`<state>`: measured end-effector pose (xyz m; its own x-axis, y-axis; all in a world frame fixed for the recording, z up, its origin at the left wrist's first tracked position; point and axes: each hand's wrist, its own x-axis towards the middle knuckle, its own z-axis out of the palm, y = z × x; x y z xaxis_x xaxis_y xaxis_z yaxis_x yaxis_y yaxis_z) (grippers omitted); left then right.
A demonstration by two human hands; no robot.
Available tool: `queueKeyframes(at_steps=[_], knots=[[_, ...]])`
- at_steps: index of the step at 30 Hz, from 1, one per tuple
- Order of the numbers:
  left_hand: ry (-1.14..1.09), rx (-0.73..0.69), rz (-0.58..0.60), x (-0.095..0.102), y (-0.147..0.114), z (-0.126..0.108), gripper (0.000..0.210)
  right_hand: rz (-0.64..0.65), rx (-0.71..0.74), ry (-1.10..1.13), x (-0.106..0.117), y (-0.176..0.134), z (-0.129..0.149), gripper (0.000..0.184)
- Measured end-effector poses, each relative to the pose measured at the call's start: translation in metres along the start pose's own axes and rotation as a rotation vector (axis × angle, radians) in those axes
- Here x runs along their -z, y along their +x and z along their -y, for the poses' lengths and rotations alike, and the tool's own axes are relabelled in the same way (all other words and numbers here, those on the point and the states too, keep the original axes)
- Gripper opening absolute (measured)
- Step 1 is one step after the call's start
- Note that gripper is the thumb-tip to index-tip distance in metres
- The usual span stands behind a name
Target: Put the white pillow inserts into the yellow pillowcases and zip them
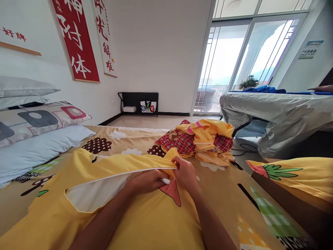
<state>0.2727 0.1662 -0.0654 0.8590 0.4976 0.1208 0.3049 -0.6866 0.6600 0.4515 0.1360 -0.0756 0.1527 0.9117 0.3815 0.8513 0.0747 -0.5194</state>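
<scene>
A yellow pillowcase (151,218) with an orange-pink printed patch lies across the bed in front of me. Its long, white-edged opening gapes, and a white pillow (91,196) shows inside. My left hand (151,180) reaches into the right end of the opening, its fingers closed around a small bit of the white filling. Close beside it, my right hand (185,172) pinches the pillowcase's edge at the corner of the opening. Some fingertips of both hands are hidden by the cloth.
Beyond my hands lies a crumpled heap of yellow and red-checked fabric (200,139). Several pillows (44,119) are stacked at left. Another yellow printed pillow (299,173) is at right. A plastic-covered table (275,104) stands past the bed, near a sliding glass door (241,62).
</scene>
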Motion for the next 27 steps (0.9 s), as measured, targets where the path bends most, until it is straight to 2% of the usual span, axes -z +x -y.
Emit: queueKeyframes(at_steps=[2,7,8,9,10,13,14,17,19,22,25,27], knots=[[0.008,-0.066,-0.025,-0.005,0.001,-0.009,0.024,0.009,0.004,0.023,0.0,0.0,0.0,0.022],[-0.154,0.054,-0.397,-0.018,0.012,-0.01,0.035,0.047,0.004,0.085,0.001,0.0,0.001,0.014],[-0.183,0.057,-0.434,-0.019,0.013,-0.01,0.036,0.052,0.006,0.1,0.002,0.0,0.001,0.014],[-0.205,0.053,-0.423,-0.017,0.015,-0.009,0.036,0.061,0.008,0.114,0.003,0.0,0.001,0.014],[-0.219,0.054,-0.365,-0.015,0.015,-0.009,0.037,0.072,0.011,0.126,0.003,0.0,0.001,0.014],[-0.233,0.099,-0.087,-0.005,0.014,-0.01,0.043,0.086,0.007,0.142,0.005,0.0,0.001,0.015],[-0.242,0.11,-0.027,-0.002,0.012,-0.01,0.044,0.076,0.006,0.148,0.005,0.0,0.001,0.016],[-0.305,0.102,-0.014,0.005,0.009,-0.012,0.043,0.029,0.012,0.181,0.003,0.002,-0.001,0.019],[-0.353,0.094,-0.09,0.005,0.008,-0.015,0.04,0.009,0.031,0.209,0.002,0.002,-0.001,0.016],[-0.398,0.079,-0.292,0.002,0.007,-0.023,0.037,0.01,0.059,0.227,0.002,0.001,-0.001,0.014],[-0.362,0.021,-0.489,-0.004,0.009,-0.03,0.03,0.039,0.069,0.233,0.003,0.0,0.0,0.014],[-0.315,-0.002,-0.556,-0.007,0.011,-0.031,0.027,0.034,0.075,0.241,0.004,0.0,0.0,0.014]])
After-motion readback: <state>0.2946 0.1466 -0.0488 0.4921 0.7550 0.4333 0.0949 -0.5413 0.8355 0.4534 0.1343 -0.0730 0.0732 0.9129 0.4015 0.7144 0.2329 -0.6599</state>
